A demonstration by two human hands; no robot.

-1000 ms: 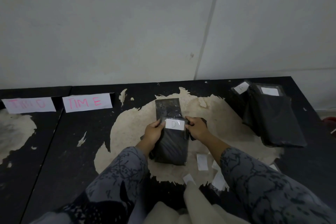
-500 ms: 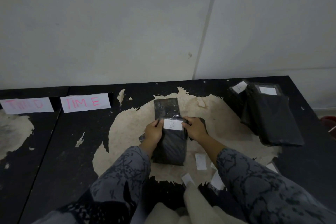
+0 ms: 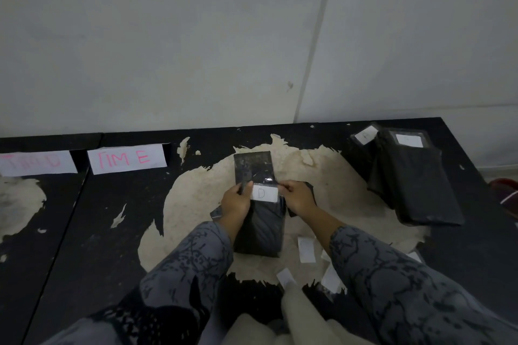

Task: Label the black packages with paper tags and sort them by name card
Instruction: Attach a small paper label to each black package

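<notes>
- While both hands sit at the top of the flat black plastic-wrapped package (image 3: 259, 228), this looks like the tagging step: a small white paper tag marked "D" (image 3: 264, 194) lies between them on the package, mid-table on the worn patch.
- Left hand (image 3: 236, 202) has its fingers curled round the package's left edge beside the tag; right hand (image 3: 297, 198) pinches the right edge at the tag's other end.
- Next move, I'd guess: get the tag fixed flat, then carry the package left to the white name card that seems to read "TIM D" (image 3: 35, 163), past the white "TIM E" card in pink letters (image 3: 126, 159).
- A stack of tagged black packages (image 3: 412, 176) waits far right; loose white paper slips (image 3: 306, 250) lie near the right sleeve.
- Black table (image 3: 92, 232) has its coating peeled to beige, backed by a plain grey-white wall (image 3: 168, 36). Pretty dim room.
</notes>
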